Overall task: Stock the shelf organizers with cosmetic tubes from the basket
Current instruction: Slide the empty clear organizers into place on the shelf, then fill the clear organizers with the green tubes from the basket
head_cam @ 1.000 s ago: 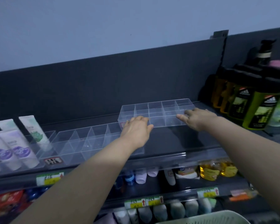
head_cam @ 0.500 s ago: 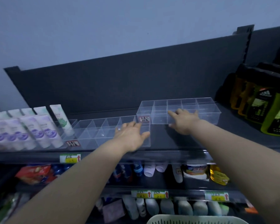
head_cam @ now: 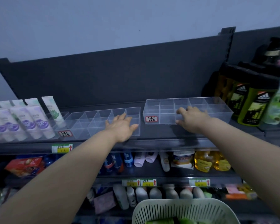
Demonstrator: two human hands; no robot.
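Observation:
Two clear, empty, compartmented organizers stand side by side on the top shelf with a small gap between them. My left hand (head_cam: 121, 126) lies flat with spread fingers on the right end of the left organizer (head_cam: 87, 125). My right hand (head_cam: 192, 118) grips the front wall of the right organizer (head_cam: 217, 109), fingers curled into its compartments. A white slatted basket (head_cam: 184, 210) sits at the bottom edge, with green tubes (head_cam: 160, 221) just visible inside. Purple-and-white cosmetic tubes (head_cam: 31, 122) and a green-printed tube (head_cam: 52, 110) lean in an organizer at the far left.
Dark and green shower-gel bottles (head_cam: 252, 101) crowd the shelf right of the right organizer. The dark back panel (head_cam: 120, 75) rises behind both organizers. Lower shelves hold bottles, oil pouches (head_cam: 205, 160) and red packets (head_cam: 24, 165), with price tags (head_cam: 61, 147) on the shelf edges.
The right organizer, which stood behind the left one's end, now sits beside it with a gap. My right hand has moved along its front wall; my left hand stays on the left organizer.

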